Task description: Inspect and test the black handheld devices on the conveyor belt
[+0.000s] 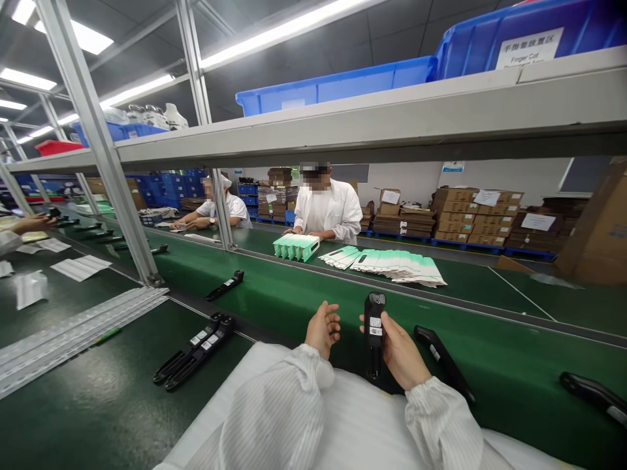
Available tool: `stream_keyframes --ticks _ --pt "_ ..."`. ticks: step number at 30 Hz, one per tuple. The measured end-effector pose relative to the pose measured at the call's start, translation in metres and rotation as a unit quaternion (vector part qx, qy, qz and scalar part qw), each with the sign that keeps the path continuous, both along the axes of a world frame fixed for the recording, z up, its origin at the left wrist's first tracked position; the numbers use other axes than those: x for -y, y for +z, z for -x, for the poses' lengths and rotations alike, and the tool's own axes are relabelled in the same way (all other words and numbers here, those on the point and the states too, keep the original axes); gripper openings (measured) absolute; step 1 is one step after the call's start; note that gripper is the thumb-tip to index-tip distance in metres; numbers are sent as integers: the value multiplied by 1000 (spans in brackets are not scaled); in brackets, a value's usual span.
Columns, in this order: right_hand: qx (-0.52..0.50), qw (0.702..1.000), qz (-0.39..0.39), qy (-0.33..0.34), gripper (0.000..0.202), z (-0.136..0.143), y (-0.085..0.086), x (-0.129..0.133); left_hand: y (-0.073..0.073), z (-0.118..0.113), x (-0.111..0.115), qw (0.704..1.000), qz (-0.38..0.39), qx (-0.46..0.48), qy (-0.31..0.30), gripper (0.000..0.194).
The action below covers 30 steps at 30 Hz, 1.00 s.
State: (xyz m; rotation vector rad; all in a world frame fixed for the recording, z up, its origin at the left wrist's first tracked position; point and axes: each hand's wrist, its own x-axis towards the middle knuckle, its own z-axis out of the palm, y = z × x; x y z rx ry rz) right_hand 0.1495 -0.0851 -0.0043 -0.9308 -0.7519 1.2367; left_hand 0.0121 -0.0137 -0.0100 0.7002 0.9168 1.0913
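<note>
My right hand (402,352) grips a black elongated part (375,336) with white labels, held upright above the green belt. To its left is my left hand (323,328), its fingers apart and slightly curled, touching nothing. Another black part (443,362) lies on the belt just right of my right hand, and one more (595,393) is at the far right. Two labelled black parts (196,351) rest side by side on the green table at the left. A single black part (226,286) sits farther up the belt.
Behind the belt are a stack of green-and-white boxes (296,247) and flat cartons (399,266). Two people in white work across the belt. A metal post (105,143) and an overhead shelf (343,134) frame the view. Clear plastic trays (78,333) lie left.
</note>
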Motion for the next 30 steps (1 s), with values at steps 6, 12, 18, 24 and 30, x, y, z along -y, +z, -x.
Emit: stream_keyframes --ticks 6,12,18,24,30 --pt "187 975 117 -23 58 -8 -18 -7 -3 -1 0 1000 -8 -13 -27 36" --pt "455 883 81 -84 41 -31 -43 -25 -8 -3 1 996 -44 -56 -59 33" --pt "549 823 64 -128 46 -36 -41 -22 -9 -3 3 992 -64 -82 -75 31" --pt "568 813 -53 -118 31 -15 -23 -10 0 -10 12 954 -212 -209 -39 20" --pt "485 865 -129 -22 20 24 -45 1 20 -24 70 707 -604 -367 -25 21"
